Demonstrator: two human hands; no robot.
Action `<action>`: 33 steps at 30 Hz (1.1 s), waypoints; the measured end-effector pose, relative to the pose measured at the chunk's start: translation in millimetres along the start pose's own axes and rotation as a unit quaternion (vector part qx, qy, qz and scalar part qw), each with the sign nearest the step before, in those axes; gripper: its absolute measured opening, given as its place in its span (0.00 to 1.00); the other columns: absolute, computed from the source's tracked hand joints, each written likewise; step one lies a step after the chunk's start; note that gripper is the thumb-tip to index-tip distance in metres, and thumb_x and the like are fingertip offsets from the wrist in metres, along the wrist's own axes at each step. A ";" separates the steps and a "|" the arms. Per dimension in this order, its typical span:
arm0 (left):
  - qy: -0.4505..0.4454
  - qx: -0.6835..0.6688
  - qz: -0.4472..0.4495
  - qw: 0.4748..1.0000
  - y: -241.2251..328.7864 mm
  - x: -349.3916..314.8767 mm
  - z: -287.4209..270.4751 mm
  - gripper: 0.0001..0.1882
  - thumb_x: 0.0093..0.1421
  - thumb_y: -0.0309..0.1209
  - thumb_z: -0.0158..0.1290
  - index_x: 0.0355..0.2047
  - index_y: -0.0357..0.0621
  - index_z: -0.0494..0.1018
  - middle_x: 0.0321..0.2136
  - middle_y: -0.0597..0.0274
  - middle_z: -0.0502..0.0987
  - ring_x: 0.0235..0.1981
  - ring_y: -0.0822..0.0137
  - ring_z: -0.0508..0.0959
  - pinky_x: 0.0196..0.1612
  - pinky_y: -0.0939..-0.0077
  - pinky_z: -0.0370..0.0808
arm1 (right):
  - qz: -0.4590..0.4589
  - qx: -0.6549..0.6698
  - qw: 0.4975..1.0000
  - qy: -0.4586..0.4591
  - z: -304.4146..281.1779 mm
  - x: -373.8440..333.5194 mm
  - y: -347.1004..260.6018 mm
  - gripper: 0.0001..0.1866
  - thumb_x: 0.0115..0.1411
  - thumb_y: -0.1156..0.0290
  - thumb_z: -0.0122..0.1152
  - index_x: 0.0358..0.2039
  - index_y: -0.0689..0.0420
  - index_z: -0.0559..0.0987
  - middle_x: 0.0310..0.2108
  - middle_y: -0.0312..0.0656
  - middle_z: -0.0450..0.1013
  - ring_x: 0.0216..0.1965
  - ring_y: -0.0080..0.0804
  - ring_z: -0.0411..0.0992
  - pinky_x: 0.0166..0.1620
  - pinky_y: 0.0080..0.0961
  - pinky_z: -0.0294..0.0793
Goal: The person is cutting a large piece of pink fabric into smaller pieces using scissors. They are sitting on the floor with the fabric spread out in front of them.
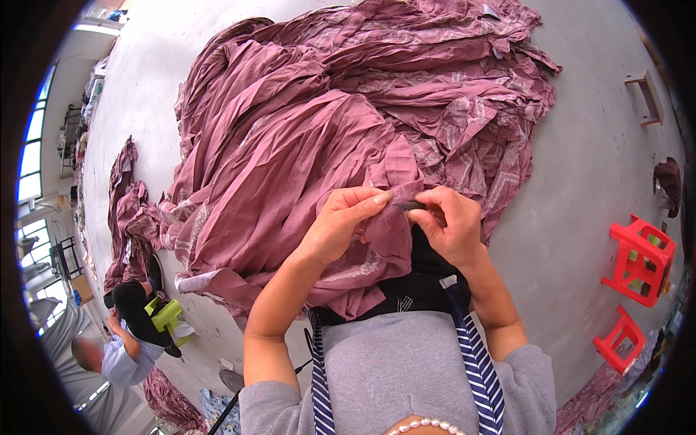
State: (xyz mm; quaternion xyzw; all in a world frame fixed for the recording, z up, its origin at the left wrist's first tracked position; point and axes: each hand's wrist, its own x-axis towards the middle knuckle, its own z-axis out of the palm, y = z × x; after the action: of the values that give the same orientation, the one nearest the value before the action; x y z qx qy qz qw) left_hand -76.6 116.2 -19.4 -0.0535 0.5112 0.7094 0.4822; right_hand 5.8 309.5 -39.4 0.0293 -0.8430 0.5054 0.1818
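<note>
A big heap of dusty-pink cloth (290, 167) with pale lace-like patterned bands spreads over my lap and across the floor in front of me. My left hand (344, 221) is closed in a pinch on an edge of this cloth, thumb against the fingers. Right beside it, my right hand (451, 223) grips a small dark tool (412, 206) whose tip points left at the pinched edge. Most of the tool is hidden in the fingers, so its kind cannot be made out. A fold of cloth hangs below both hands onto my dark trousers.
Two red plastic stools (641, 259) stand at the right, near a small wooden bench (644, 98). At the lower left another person (130, 355) sits by a green stool (168, 319), with more pink cloth (134, 217) in front. Pale floor (573, 167) surrounds the heap.
</note>
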 end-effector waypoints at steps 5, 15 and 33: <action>0.012 0.016 0.017 1.000 4.2 -1.6 8.6 0.10 0.65 0.35 0.49 0.32 0.44 0.75 0.18 0.80 0.67 0.18 0.87 0.61 0.21 0.90 0.59 | 0.162 0.242 0.949 0.124 -6.9 6.8 -1.6 0.13 0.55 0.70 0.68 0.37 0.60 0.74 0.25 0.32 0.72 0.25 0.14 0.68 0.30 0.12 0.69; -0.034 -0.032 0.002 0.999 5.3 -1.7 0.1 0.09 0.65 0.32 0.50 0.37 0.39 0.75 0.26 0.75 0.74 0.26 0.85 0.70 0.29 0.89 0.67 | 0.182 0.276 0.943 0.034 4.6 19.5 8.2 0.05 0.59 0.74 0.62 0.31 0.59 0.74 0.22 0.30 0.70 0.22 0.12 0.63 0.24 0.11 0.61; -0.026 -0.144 -0.006 0.989 3.8 0.4 -7.8 0.10 0.65 0.30 0.49 0.42 0.40 0.75 0.33 0.70 0.79 0.30 0.82 0.76 0.34 0.87 0.73 | 0.156 0.132 0.979 0.005 1.9 20.5 -5.8 0.14 0.51 0.68 0.72 0.33 0.61 0.77 0.23 0.31 0.72 0.22 0.12 0.63 0.25 0.10 0.63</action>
State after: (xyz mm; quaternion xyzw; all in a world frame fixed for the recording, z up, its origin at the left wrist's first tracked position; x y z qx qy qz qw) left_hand -82.8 110.4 -20.7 -0.1075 0.3907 0.7739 0.4868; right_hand -12.5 307.8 -28.4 -0.0819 -0.7620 0.6346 0.0996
